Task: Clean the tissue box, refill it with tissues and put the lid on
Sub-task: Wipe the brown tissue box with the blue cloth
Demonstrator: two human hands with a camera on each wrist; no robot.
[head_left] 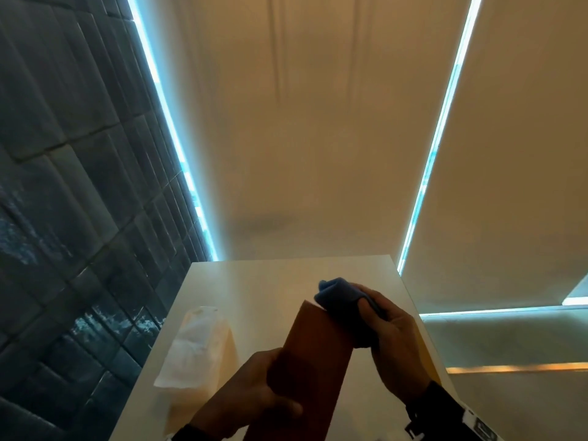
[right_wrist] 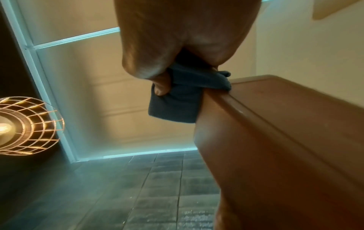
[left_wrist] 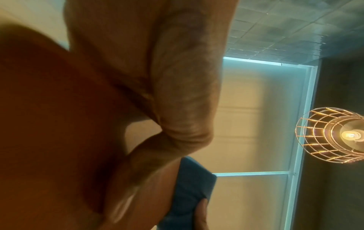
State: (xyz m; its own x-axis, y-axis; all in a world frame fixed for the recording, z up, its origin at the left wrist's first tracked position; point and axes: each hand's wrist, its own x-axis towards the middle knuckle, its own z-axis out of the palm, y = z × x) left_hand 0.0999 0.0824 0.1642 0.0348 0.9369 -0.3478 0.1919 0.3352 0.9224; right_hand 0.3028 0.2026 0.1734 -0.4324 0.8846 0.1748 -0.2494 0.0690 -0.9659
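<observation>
A brown tissue box (head_left: 315,354) is held up tilted over the white table (head_left: 254,281). My left hand (head_left: 254,393) grips its near end, fingers curled round the side. My right hand (head_left: 391,335) clutches a folded blue cloth (head_left: 339,296) and presses it against the box's far upper edge. The right wrist view shows the cloth (right_wrist: 181,99) draped over the box's corner (right_wrist: 275,124). In the left wrist view the box (left_wrist: 59,124) fills the left side, and the cloth (left_wrist: 189,189) shows below. A pack of white tissues (head_left: 197,348) lies on the table to the left.
A dark tiled wall (head_left: 63,186) runs along the left of the table. Pale roller blinds (head_left: 318,122) with bright window strips stand behind it. A wire-cage pendant lamp (left_wrist: 334,135) hangs nearby. A sill (head_left: 509,345) lies to the right.
</observation>
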